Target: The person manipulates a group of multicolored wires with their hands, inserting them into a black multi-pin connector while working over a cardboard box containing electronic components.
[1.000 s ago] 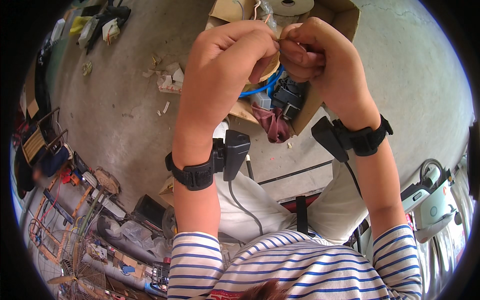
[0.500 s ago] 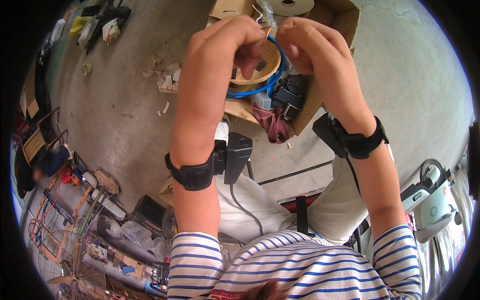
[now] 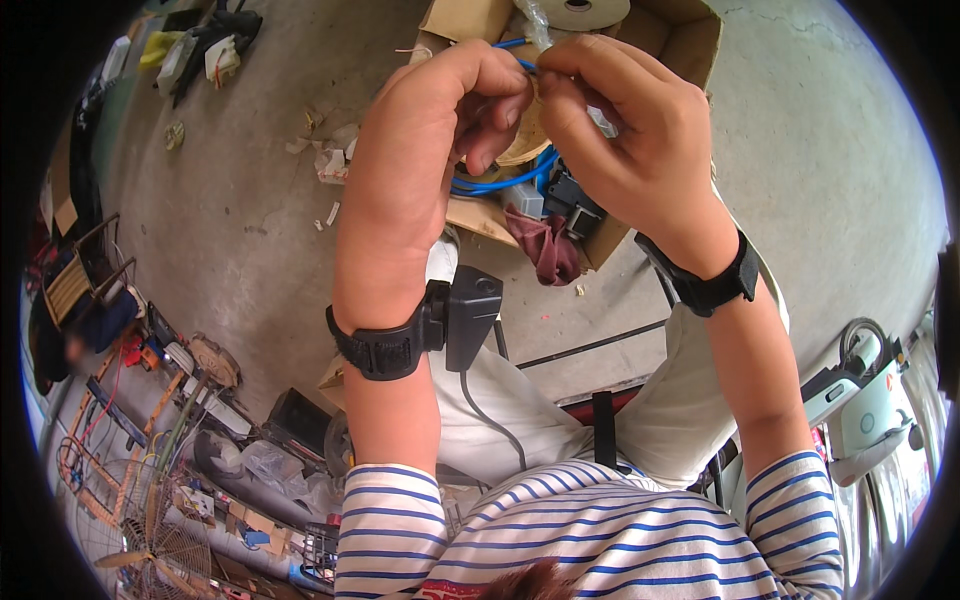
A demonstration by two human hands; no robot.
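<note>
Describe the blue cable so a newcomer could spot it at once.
Find the open cardboard box at the picture's top. Inside, the blue cable curves along the near side of the tan basket. Its slim, bright-blue curve sets it apart from the crumpled maroon cloth.

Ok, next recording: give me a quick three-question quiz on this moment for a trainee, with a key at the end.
1. Multiple choice: what colour is the cloth at the near edge of the cardboard box?
A) yellow
B) maroon
C) green

2. True or false: only the left wrist wears a black strap; the right wrist is bare.

3. Fill in the colour: the fingertips of the left hand and the right hand come close together above a box that holds looped ____ cable.

Key
1. B, maroon.
2. False: both wrists wear a black strap.
3. Blue.
</note>
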